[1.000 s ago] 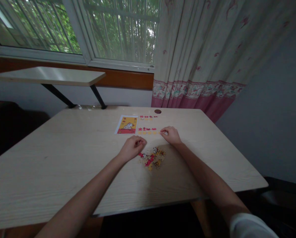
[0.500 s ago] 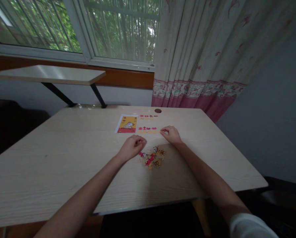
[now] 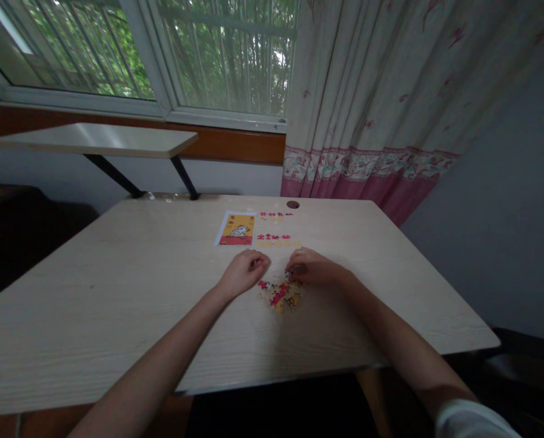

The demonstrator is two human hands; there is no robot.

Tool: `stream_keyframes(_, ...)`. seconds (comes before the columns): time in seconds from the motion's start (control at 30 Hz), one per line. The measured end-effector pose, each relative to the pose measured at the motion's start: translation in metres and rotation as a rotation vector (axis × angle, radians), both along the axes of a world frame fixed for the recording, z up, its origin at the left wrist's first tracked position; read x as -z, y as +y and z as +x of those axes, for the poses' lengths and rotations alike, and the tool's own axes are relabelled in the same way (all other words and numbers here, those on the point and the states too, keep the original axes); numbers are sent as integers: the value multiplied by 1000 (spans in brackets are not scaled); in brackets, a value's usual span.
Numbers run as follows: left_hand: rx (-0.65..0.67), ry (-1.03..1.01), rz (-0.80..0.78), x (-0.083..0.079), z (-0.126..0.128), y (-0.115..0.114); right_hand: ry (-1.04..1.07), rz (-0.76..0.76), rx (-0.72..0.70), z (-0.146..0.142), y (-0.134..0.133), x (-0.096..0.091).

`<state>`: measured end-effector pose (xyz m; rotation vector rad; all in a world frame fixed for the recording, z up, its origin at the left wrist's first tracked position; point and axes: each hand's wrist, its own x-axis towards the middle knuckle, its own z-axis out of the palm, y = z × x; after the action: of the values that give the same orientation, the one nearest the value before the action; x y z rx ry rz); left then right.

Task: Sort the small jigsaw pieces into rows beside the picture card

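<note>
Through my feed, the pile of jigsaw pieces [image 3: 279, 294] lies on the bench [image 3: 130, 304], just nearer me than the hands. My right hand [image 3: 311, 267] bends over its far right edge, fingers drawn together; my left hand [image 3: 243, 272] curls loosely at its left. I can't tell whether either grips a piece. Dragging low could scatter the pile; reaching carelessly could skew the rows of red and yellow pieces [image 3: 275, 237] beside the printed picture [image 3: 238, 230]. No brand or writing is legible.

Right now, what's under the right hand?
Jigsaw pile shows along the near edge of the right hand, plus a black-and-white piece by its fingertips. Directly beneath the hand: covered, can't tell.
</note>
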<state>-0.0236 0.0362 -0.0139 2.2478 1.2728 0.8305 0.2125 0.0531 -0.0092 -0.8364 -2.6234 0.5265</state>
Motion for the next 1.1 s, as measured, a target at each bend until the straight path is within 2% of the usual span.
stream_keyframes(0.1, 34, -10, -14, 1, 2, -1, 50, -68, 26, -2, 0, 1)
stream_keyframes(0.2, 99, -17, -23, -3, 5, -5, 105, -198, 89, -6, -3, 1)
stream_keyframes(0.33, 163, -61, -56, -9, 13, -12, 296, -357, 170, -16, -10, -1)
stream_keyframes(0.47, 120, -155, -189, -5, 18, -15, 471, -435, 252, -23, -11, 1)
stream_keyframes(0.57, 75, -275, -330, 2, 18, -12, 532, -484, 210, -24, -9, 4)
stream_keyframes(0.63, 57, -370, -371, 4, 17, -9, 509, -478, 180, -23, -9, 4)
stream_keyframes(0.83, 30, -524, -413, 6, 17, -4, 396, -305, 162, -21, -12, 0)
stream_keyframes(1.1, 15, -571, -429, 12, 18, -2, 390, -346, 258, -22, -11, 8)
